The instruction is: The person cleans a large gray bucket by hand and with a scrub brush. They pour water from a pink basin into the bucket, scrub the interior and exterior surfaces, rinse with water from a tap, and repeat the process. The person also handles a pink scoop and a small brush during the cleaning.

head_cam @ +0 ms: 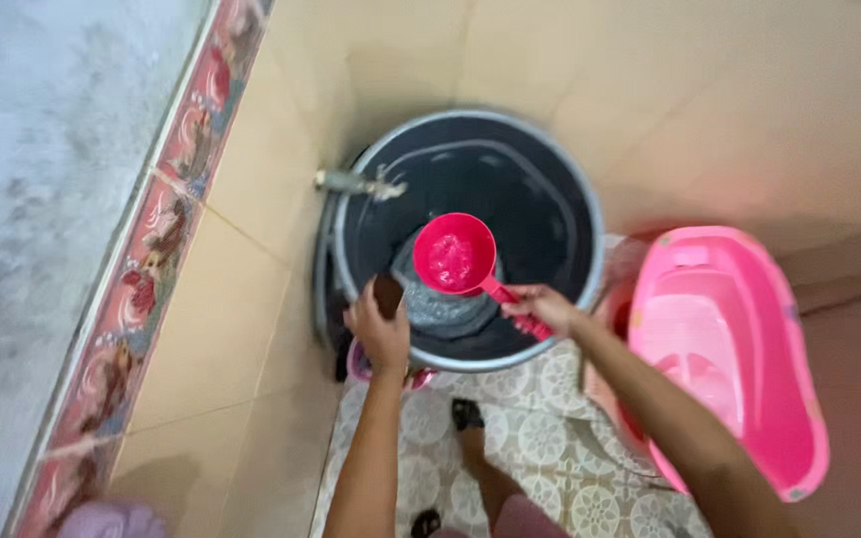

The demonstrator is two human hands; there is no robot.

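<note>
My right hand grips the handle of a pink plastic water dipper, holding its round scoop over the inside of a large dark bucket. Water shows low in the bucket beneath the scoop. My left hand is closed around a small dark brown object at the bucket's near left rim; what that object is cannot be made out.
A metal tap juts from the beige tiled wall over the bucket's left rim. A pink baby bathtub leans at the right. Patterned floor tiles lie below, with my foot on them. A floral tile border runs along the left wall.
</note>
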